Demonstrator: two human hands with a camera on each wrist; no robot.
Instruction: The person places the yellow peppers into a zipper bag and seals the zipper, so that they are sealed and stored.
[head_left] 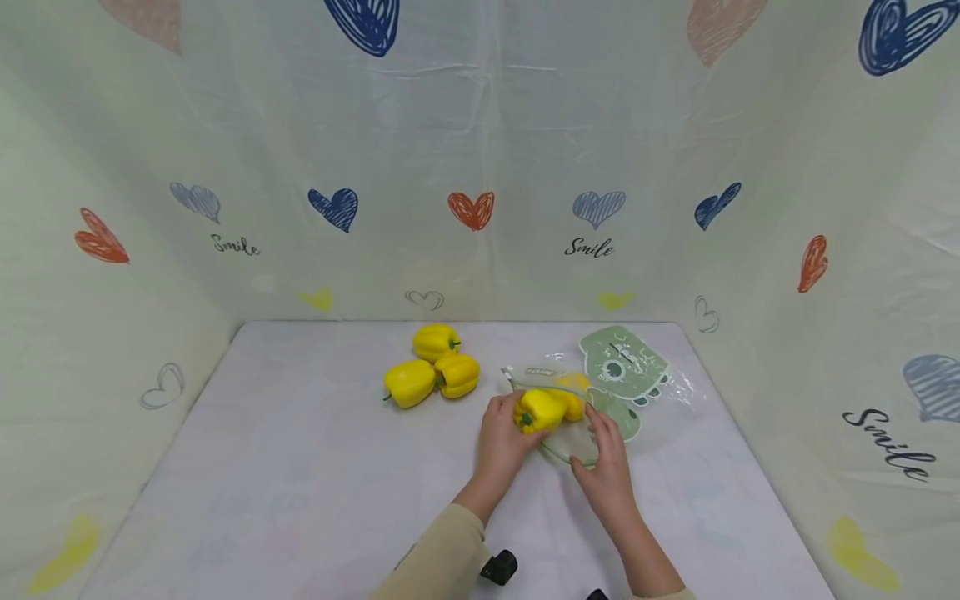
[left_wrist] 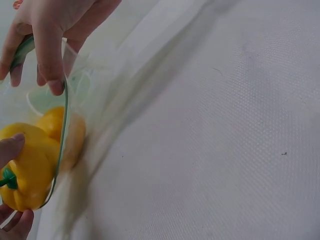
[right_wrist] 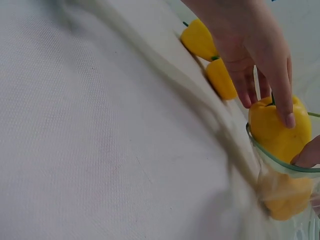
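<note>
My left hand [head_left: 504,442] grips a yellow bell pepper [head_left: 539,410] with a green stem, fingers on one side and thumb on the other. The pepper sits in the open mouth of a clear zip bag [head_left: 628,367] that has a green cartoon print and a green rim. Behind it, a second yellow pepper [right_wrist: 286,196] shows through the clear plastic, inside the bag. My right hand [head_left: 606,473] pinches the bag's rim and spreads the mouth wide, as the left wrist view shows with the right fingers [left_wrist: 50,70] over the green edge.
Three more yellow bell peppers [head_left: 409,383] lie grouped on the white table [head_left: 300,467], left of the bag. A curtain [head_left: 480,275] printed with hearts stands behind the table and along both sides. Black wrist gear [head_left: 500,567] shows near the left sleeve.
</note>
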